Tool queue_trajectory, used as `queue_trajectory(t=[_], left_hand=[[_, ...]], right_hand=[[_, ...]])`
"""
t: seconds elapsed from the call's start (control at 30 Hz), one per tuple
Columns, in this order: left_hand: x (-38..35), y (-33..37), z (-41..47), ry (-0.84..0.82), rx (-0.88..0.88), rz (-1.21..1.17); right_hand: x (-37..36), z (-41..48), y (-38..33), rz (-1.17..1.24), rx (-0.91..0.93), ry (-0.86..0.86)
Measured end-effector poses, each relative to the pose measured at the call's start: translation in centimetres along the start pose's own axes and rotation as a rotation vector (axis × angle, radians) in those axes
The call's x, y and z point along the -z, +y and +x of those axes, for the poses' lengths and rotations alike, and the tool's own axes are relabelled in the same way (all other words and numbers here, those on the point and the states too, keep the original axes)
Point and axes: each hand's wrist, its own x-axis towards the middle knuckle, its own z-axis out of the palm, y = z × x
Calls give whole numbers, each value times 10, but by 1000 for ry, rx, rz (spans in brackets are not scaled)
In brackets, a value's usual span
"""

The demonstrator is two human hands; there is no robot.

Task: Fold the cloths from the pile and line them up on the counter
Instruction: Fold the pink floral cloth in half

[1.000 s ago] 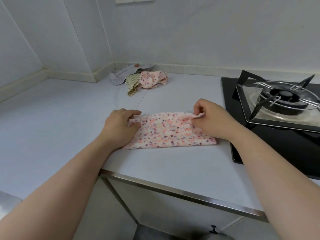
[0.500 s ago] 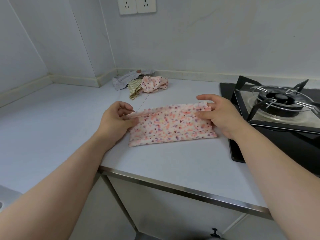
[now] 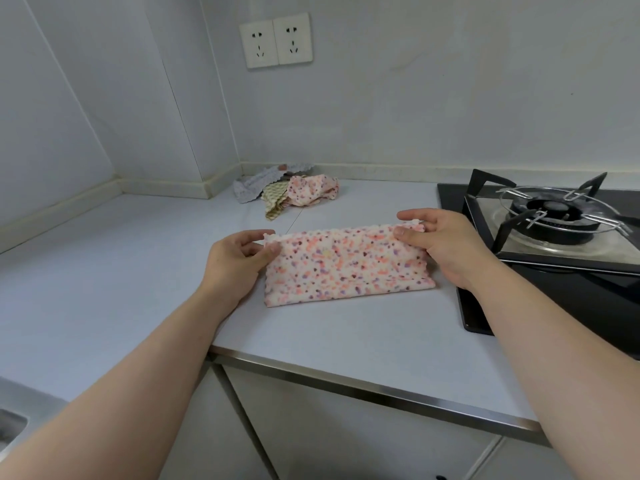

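A pink speckled cloth, folded into a long strip, stands up from the white counter with its lower edge resting on it. My left hand pinches its upper left corner between thumb and fingers. My right hand pinches the upper right corner the same way. Further back in the corner lies the pile of cloths: a grey one, a yellowish checked one and another pink speckled one, all crumpled.
A black gas hob with a metal pan support sits right beside my right hand. The counter's steel front edge runs below the cloth. A sink corner shows at the lower left. Two wall sockets hang above the pile.
The cloth lay flat under both hands a second ago. Both hands have since lifted its far edge up off the counter by the corners, and the view has tilted upward.
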Motion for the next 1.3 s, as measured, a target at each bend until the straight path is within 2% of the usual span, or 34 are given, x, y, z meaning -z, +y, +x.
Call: queue_trajectory(t=[0.6, 1.13, 1.3], left_hand=[[-5, 9, 1, 130, 3, 70], [16, 46, 8, -17, -2, -90], [20, 52, 8, -71, -23, 9]], right_hand=[[1, -5, -6, 171, 18, 48], [2, -15, -30, 108, 145, 14], [5, -18, -34, 124, 151, 0]])
